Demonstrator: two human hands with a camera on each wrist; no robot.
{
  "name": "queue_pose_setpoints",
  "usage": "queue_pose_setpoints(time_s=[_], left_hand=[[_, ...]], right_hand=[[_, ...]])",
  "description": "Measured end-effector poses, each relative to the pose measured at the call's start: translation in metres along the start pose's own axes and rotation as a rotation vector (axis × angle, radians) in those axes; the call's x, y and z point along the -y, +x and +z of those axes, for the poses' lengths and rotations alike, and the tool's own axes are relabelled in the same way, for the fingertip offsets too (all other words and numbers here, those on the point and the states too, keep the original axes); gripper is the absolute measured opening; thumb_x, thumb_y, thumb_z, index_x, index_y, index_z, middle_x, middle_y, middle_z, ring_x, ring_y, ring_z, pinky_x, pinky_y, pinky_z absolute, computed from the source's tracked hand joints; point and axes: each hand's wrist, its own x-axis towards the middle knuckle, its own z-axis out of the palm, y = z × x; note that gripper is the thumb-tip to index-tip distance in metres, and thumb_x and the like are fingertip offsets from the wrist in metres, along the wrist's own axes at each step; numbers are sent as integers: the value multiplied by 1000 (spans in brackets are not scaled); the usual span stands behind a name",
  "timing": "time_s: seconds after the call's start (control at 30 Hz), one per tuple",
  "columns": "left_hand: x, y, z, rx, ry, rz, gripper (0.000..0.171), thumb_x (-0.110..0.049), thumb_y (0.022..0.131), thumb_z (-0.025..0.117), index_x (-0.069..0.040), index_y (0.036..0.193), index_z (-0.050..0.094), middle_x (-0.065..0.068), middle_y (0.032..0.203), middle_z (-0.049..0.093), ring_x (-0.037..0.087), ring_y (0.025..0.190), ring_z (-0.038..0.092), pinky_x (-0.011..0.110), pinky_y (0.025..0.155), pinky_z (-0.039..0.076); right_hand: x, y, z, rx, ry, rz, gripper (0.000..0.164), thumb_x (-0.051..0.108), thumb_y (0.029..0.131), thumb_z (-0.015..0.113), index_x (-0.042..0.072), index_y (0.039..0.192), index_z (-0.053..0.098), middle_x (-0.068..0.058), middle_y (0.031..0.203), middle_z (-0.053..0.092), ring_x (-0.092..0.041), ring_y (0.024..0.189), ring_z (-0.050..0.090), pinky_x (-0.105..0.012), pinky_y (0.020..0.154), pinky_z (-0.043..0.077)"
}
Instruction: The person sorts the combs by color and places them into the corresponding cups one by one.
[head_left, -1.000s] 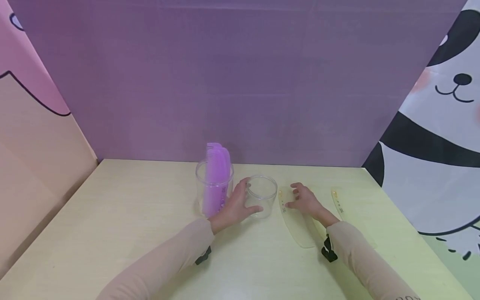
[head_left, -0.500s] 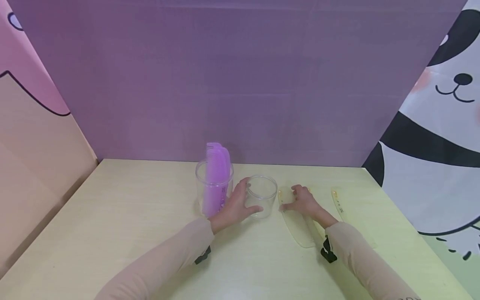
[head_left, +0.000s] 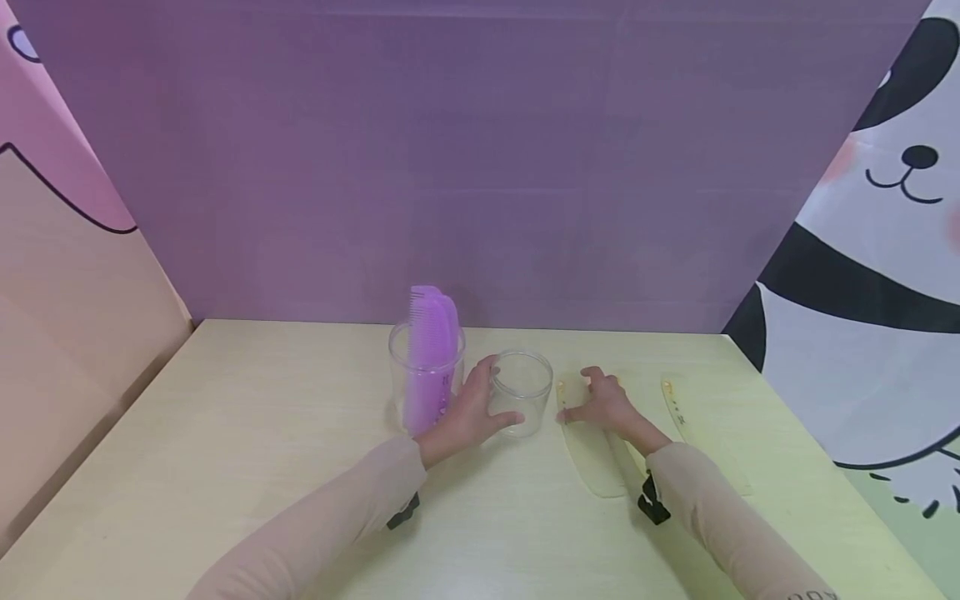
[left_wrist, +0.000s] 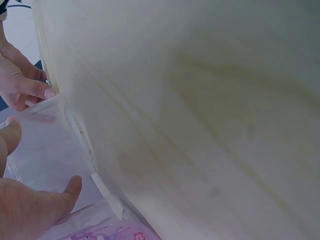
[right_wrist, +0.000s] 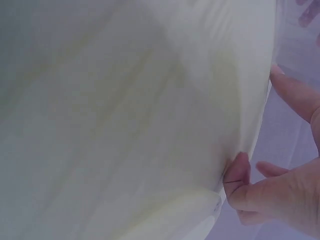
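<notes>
My left hand (head_left: 468, 412) grips a clear cup (head_left: 531, 408), with the thumb at its front and the fingers behind. In the left wrist view the thumb and a fingertip of this hand (left_wrist: 30, 207) lie on either side of the cup wall. Over a flat, clear yellowish comb (head_left: 592, 467) with a printed edge, my right hand (head_left: 606, 408) has thumb and fingers spread apart. Its thumb touches the comb's left edge near the far end. The right wrist view shows bent fingers (right_wrist: 240, 175) down at the surface.
Left of the cup, a larger clear cup (head_left: 400, 379) holds purple combs (head_left: 433, 342) upright, close to my left hand. Another yellowish comb (head_left: 675, 404) lies to the right, past my right hand. A purple backdrop (head_left: 480, 167) rises behind the table (head_left: 262, 417).
My right thumb has moved a little left onto the comb's edge. The left hand and the cup have stayed in place.
</notes>
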Motion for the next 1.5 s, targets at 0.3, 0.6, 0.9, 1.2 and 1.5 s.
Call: queue_pose_setpoints(time_s=[0.3, 0.6, 0.9, 1.2, 1.5], left_hand=[[0, 0, -1, 1, -6, 11, 89, -28, 78, 72, -5, 142, 16, 18, 140, 37, 30, 130, 37, 41, 107, 34], [-1, 1, -1, -2, 9, -4, 90, -29, 77, 72, -5, 143, 16, 17, 140, 37, 29, 131, 37, 41, 108, 34], [0, 1, -1, 9, 9, -14, 90, -29, 77, 72, -6, 143, 16, 16, 140, 37, 29, 131, 36, 42, 108, 34], [1, 0, 0, 12, 10, -7, 90, -30, 77, 72, -6, 143, 15, 16, 140, 37, 29, 131, 37, 41, 108, 34], [1, 0, 0, 5, 12, -2, 89, -31, 77, 72, -5, 142, 17, 17, 138, 39, 29, 130, 38, 42, 107, 35]], right_hand=[[-3, 4, -1, -12, -12, 8, 98, 31, 64, 83, -9, 133, 27, -34, 121, 46, -49, 113, 41, -55, 93, 40], [-3, 2, -8, 16, 134, 12, 85, 16, 75, 74, -8, 137, 20, -32, 122, 43, -40, 108, 47, -51, 91, 43], [-8, 1, -15, 16, 224, -5, 63, 11, 85, 61, -10, 135, 29, -30, 119, 45, -37, 102, 50, -41, 83, 48], [-6, -1, -18, 4, 437, 35, 55, 4, 88, 55, -7, 134, 29, -14, 100, 47, -12, 72, 46, -23, 60, 44], [-4, -1, -27, -23, 536, 28, 54, 4, 90, 52, -4, 137, 27, -8, 97, 45, -10, 69, 43, -25, 61, 43]])
